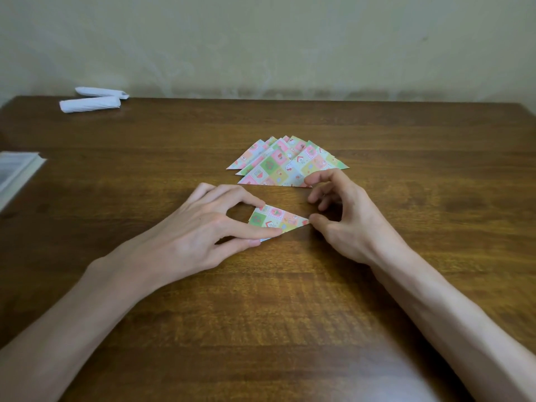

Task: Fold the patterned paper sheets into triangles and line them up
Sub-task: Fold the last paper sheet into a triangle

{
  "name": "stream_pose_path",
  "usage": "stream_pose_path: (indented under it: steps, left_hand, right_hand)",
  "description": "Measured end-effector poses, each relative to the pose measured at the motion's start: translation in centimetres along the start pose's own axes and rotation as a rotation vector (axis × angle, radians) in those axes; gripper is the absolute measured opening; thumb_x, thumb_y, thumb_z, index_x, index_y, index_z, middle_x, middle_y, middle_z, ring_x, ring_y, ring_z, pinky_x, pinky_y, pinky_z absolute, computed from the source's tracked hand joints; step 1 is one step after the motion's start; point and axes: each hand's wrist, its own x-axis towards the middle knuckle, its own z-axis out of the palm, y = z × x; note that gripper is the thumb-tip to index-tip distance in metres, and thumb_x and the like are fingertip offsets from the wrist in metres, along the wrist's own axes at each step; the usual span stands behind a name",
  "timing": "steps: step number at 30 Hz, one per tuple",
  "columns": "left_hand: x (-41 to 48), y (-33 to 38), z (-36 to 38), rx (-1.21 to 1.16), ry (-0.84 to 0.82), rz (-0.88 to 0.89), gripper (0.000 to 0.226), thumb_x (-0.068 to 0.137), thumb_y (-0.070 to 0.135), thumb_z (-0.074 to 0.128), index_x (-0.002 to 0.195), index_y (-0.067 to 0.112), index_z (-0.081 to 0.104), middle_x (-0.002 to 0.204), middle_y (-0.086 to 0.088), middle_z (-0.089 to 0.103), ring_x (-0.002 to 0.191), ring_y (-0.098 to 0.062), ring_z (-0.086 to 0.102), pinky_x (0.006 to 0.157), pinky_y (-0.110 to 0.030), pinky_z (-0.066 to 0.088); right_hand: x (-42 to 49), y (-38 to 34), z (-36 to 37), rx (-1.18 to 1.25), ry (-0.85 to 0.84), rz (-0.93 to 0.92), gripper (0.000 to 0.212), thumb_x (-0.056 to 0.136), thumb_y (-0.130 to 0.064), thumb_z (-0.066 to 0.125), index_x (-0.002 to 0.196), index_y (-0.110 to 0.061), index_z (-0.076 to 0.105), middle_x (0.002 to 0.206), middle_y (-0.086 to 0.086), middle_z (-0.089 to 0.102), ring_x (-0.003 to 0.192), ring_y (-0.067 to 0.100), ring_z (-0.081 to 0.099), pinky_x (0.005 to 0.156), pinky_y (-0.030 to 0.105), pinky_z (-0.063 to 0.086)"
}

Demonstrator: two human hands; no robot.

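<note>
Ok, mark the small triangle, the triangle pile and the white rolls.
small triangle [277, 220]: head view, patterned middle.
triangle pile [282, 169]: head view, top sheet.
white rolls [90, 105]: head view, nearer roll.

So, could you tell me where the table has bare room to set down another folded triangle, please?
Free: the right side of the table, beyond the fanned triangles and the right hand; also the stretch between the white rolls and those triangles. Crowded: the middle, where the left hand holds the small triangle just in front of them.
</note>
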Motion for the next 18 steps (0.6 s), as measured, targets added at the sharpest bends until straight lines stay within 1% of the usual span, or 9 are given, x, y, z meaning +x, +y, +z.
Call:
stream_pose_path:
  steps: [2, 4, 9, 11, 14, 16, 18]
  left_hand:
    - [-0.02, 0.03, -0.14, -0.007, -0.008, 0.007, 0.037, 0.108, 0.054, 0.037, 0.143, 0.063, 0.045, 0.150, 0.018, 0.042, 0.141, -0.005, 0.035, 0.110, -0.036, 0.030]
    - [-0.07, 0.04, -0.23, -0.023, -0.023, 0.002, 0.039, 0.106, 0.052, 0.039, 0.143, 0.063, 0.045, 0.151, 0.018, 0.040, 0.142, -0.005, 0.033, 0.110, -0.037, 0.030]
    - [-0.13, -0.02, -0.31, -0.041, -0.048, 0.003, 0.039, 0.106, 0.054, 0.036, 0.143, 0.067, 0.040, 0.153, 0.023, 0.034, 0.146, -0.003, 0.027, 0.112, -0.036, 0.028]
    - [-0.27, -0.21, -0.30, -0.104, -0.058, 0.010, 0.040, 0.103, 0.053, 0.043, 0.140, 0.068, 0.044, 0.154, 0.025, 0.034, 0.148, -0.003, 0.025, 0.113, -0.036, 0.027]
    - [-0.66, -0.61, -0.35, -0.218, -0.056, 0.016, 0.037, 0.099, 0.054, 0.052, 0.133, 0.067, 0.053, 0.159, 0.030, 0.032, 0.153, -0.001, 0.020, 0.115, -0.039, 0.024]
    - [-0.84, -0.67, -0.38, -0.253, -0.059, 0.003, 0.035, 0.097, 0.057, 0.054, 0.130, 0.067, 0.056, 0.161, 0.033, 0.029, 0.154, 0.003, 0.016, 0.115, -0.037, 0.023]
    - [-0.81, -0.47, -0.31, -0.251, -0.030, -0.008, 0.033, 0.095, 0.059, 0.055, 0.127, 0.067, 0.059, 0.159, 0.034, 0.032, 0.153, 0.003, 0.018, 0.112, -0.034, 0.025]
  right_hand:
    - [0.11, 0.05, -0.10, 0.009, -0.006, 0.014, 0.053, 0.083, 0.005, 0.068, 0.120, -0.031, 0.054, 0.104, -0.006, 0.061, 0.095, 0.015, 0.057, 0.094, 0.032, 0.051]
    - [0.04, 0.14, -0.17, 0.024, -0.010, 0.014, 0.053, 0.083, 0.005, 0.069, 0.119, -0.030, 0.055, 0.104, -0.005, 0.061, 0.095, 0.015, 0.058, 0.093, 0.032, 0.051]
    - [0.26, 0.31, -0.56, 0.026, -0.023, 0.023, 0.052, 0.081, 0.004, 0.073, 0.120, -0.028, 0.058, 0.103, -0.005, 0.062, 0.091, 0.012, 0.058, 0.090, 0.028, 0.051]
    - [0.58, 0.17, -0.76, 0.015, -0.042, 0.047, 0.052, 0.081, 0.003, 0.075, 0.119, -0.028, 0.059, 0.103, -0.005, 0.062, 0.090, 0.012, 0.058, 0.088, 0.025, 0.050]
    - [0.75, 0.07, -0.82, -0.020, -0.050, 0.047, 0.050, 0.081, 0.001, 0.075, 0.117, -0.031, 0.061, 0.104, -0.006, 0.061, 0.092, 0.012, 0.058, 0.089, 0.026, 0.050]
    - [0.50, 0.01, -0.75, -0.027, -0.066, 0.032, 0.048, 0.083, 0.001, 0.073, 0.116, -0.033, 0.062, 0.106, -0.006, 0.061, 0.093, 0.011, 0.057, 0.091, 0.025, 0.050]
    - [0.13, 0.12, -0.62, -0.030, -0.074, 0.004, 0.047, 0.085, 0.001, 0.069, 0.117, -0.033, 0.065, 0.107, -0.007, 0.062, 0.094, 0.009, 0.056, 0.093, 0.026, 0.049]
